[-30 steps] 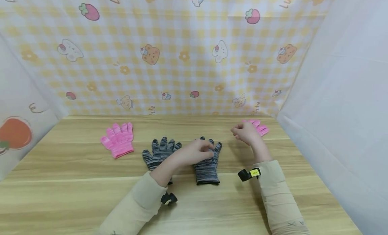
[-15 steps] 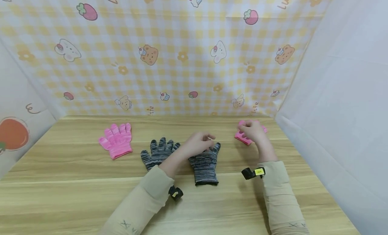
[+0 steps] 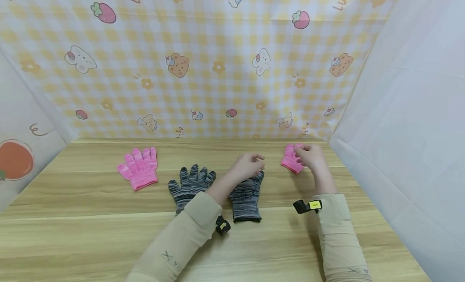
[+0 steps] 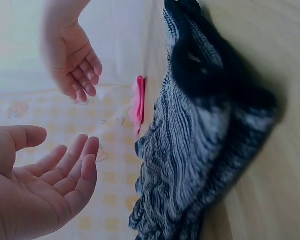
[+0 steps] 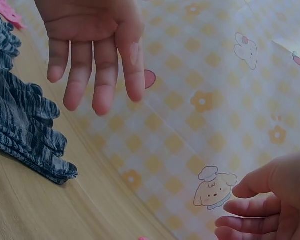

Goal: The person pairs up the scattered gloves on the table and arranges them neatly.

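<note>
My left hand [image 3: 247, 166] hovers over the finger end of a grey-black striped knit glove [image 3: 246, 206], holding nothing. In the left wrist view, the fingers [image 4: 80, 167] of this hand are loosely bent and apart from the cloth. My right hand [image 3: 311, 156] is over the right side of a small pink glove [image 3: 290, 157], hiding part of it. Its fingers [image 5: 252, 206] are relaxed and hold nothing in the right wrist view. A second striped glove [image 3: 192, 183] lies left of the first, its cuff hidden by the left sleeve. Another pink glove [image 3: 141, 169] lies flat at far left.
The gloves lie on a wood-grain table [image 3: 91, 241]. A yellow-checked cloth [image 3: 218, 92] hangs along its back edge, and a white cloth wall [image 3: 410, 112] stands at the right. Each forearm carries a small black camera [image 3: 222, 225] at the wrist.
The left hand has moved right and slightly away from me, across the right striped glove. The right hand has shifted right, uncovering the left part of the pink glove. The gloves stay in place.
</note>
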A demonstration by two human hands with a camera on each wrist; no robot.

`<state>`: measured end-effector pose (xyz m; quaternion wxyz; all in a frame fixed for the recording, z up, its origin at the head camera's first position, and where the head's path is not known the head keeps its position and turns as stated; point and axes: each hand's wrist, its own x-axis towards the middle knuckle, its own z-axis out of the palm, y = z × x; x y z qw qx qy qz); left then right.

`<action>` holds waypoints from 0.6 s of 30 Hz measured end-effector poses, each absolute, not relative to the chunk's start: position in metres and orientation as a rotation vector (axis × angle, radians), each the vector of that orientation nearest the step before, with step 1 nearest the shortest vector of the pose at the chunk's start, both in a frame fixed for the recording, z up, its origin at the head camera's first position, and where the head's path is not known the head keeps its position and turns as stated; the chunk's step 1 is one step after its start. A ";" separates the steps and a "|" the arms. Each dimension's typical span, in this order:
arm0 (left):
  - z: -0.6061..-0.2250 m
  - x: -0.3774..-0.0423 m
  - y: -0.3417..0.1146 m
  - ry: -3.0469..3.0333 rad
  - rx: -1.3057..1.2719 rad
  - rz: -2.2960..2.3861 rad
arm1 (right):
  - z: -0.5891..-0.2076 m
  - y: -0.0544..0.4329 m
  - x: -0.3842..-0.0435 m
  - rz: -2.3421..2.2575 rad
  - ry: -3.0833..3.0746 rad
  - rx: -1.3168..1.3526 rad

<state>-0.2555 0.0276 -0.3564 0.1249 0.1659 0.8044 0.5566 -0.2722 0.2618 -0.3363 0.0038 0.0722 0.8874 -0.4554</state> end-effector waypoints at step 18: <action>-0.361 -0.271 0.055 2.260 0.282 1.741 | -0.343 0.281 -0.275 -1.702 2.707 0.489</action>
